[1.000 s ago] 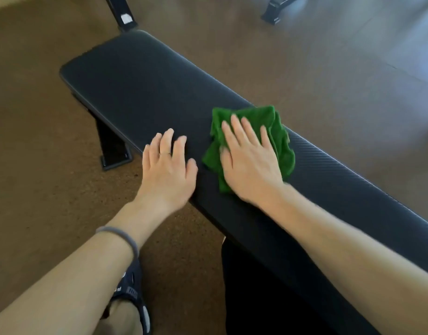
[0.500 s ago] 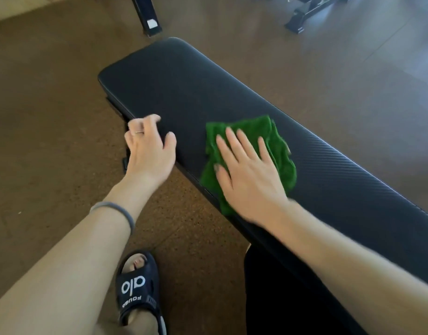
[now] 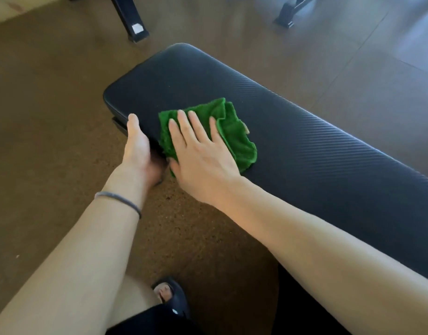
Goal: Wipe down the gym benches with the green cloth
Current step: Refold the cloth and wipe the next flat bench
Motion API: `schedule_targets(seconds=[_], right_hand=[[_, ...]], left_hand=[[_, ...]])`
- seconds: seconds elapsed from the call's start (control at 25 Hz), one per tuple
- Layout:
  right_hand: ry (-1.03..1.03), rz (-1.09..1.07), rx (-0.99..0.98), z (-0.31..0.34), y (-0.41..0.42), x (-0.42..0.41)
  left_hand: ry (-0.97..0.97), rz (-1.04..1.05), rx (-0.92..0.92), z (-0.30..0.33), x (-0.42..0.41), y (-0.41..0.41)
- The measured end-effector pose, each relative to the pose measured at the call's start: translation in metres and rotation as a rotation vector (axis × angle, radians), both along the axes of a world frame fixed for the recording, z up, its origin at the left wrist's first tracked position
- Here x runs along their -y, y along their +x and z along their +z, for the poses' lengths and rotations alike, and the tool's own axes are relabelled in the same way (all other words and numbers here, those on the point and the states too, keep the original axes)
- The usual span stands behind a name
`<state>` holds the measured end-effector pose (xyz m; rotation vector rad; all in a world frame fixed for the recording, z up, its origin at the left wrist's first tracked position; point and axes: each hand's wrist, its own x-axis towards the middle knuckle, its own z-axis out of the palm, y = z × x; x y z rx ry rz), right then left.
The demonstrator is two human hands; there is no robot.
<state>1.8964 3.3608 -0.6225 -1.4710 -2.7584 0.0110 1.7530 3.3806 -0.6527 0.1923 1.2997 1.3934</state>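
Note:
A long black padded gym bench runs from the upper middle to the lower right. A crumpled green cloth lies on its top near the left end. My right hand presses flat on the cloth with straight, spread fingers. My left hand holds the bench's near edge just left of the cloth, thumb on top, fingers tucked out of sight under the pad.
Brown speckled floor surrounds the bench. A black equipment leg stands beyond the bench's left end, and another black frame foot sits at the top right. My foot in a dark sandal is on the floor below the arms.
My left hand came off the bench top and now grips its near edge. My right hand slid the cloth toward the bench's left end. The view shifted left along the bench.

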Motion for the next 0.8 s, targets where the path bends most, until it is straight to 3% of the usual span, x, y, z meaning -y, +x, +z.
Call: schedule_targets(seconds=[0.24,0.48,0.56,0.8], right_hand=[[0.14,0.015,0.15,-0.009,0.099,0.083],[0.107,-0.03,0.099,-0.007,-0.028,-0.008],[0.114,-0.023,0.104,-0.008,-0.031,-0.007],[0.081,0.0,0.15,-0.004,0.09,0.068]], left_hand=[[0.127,-0.089,0.058,-0.025,0.0,-0.02],[0.165,-0.031,0.15,-0.014,-0.001,-0.005],[0.134,-0.032,0.133,-0.007,0.004,-0.004],[-0.013,0.066,0.133,0.011,0.006,-0.002]])
